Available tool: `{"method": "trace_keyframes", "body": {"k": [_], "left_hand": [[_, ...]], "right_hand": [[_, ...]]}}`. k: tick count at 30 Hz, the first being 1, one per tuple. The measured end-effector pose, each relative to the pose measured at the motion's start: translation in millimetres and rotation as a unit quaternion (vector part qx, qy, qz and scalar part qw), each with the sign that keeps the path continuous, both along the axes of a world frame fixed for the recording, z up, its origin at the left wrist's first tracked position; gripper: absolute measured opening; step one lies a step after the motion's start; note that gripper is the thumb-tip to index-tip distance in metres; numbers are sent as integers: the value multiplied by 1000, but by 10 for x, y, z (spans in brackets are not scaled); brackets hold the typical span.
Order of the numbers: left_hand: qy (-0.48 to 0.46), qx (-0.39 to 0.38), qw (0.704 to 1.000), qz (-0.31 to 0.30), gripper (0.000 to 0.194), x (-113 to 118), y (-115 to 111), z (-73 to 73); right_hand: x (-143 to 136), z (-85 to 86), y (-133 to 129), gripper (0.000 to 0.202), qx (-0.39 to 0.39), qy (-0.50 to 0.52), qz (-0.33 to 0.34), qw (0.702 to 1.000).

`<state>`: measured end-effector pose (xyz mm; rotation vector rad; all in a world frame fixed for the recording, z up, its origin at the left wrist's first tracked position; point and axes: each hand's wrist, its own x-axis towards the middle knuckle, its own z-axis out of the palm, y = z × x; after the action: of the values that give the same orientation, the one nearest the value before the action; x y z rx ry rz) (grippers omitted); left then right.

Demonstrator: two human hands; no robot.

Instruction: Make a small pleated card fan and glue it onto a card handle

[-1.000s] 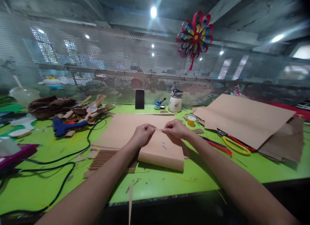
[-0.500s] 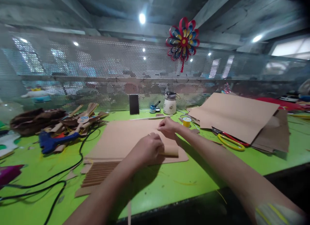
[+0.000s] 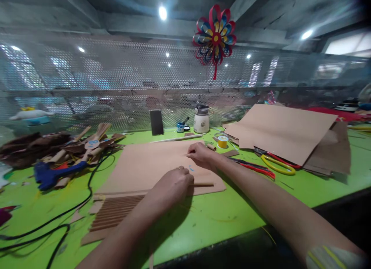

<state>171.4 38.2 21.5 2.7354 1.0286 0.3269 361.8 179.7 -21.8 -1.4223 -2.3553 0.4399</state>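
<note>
A large brown cardboard sheet [image 3: 145, 160] lies flat on the green table. My left hand [image 3: 178, 180] is closed at its near edge, fingers curled over a narrow rolled-looking cardboard strip [image 3: 204, 184] that sticks out to the right. My right hand [image 3: 199, 151] is pinched, with its fingertips down on the sheet farther back; whatever is between them is too small to make out. A small blue mark [image 3: 191, 168] shows on the cardboard between the hands. Corrugated cardboard strips [image 3: 116, 211] lie beside my left forearm.
Blue glue gun [image 3: 58, 174] and its black cable [image 3: 87, 197] lie left, near cardboard scraps. Yellow-handled scissors [image 3: 278, 164], a red-handled tool [image 3: 257, 169] and stacked cardboard [image 3: 286, 133] are right. Behind stand a yellow tape roll [image 3: 222, 142], blue jar [image 3: 180, 127], bottle [image 3: 201, 120] and dark phone-like slab [image 3: 157, 122].
The strip by my left hand looks narrower than before. My hands stay nearly in place. The view has shifted slightly, and the red-handled tool beside my right forearm now shows.
</note>
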Motion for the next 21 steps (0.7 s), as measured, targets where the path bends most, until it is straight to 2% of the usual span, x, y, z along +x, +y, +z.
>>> {"method": "trace_keyframes", "body": {"k": [6,11,17,21], "left_hand": [[30,-14,999,-15,19,25,-75,44],[47,-23,999,7,15,15,-131,22],[111,-17,993,42,28,14,-175,75],[167,-30,985,31,31,38,-206,165]], "right_hand": [[-13,-22,3,31,14,-4,3,1000],[-14,-29,16,30,20,-5,8,1000],[-7,-39,33,30,18,1,12,1000],[2,-42,51,30,18,4,17,1000]]}}
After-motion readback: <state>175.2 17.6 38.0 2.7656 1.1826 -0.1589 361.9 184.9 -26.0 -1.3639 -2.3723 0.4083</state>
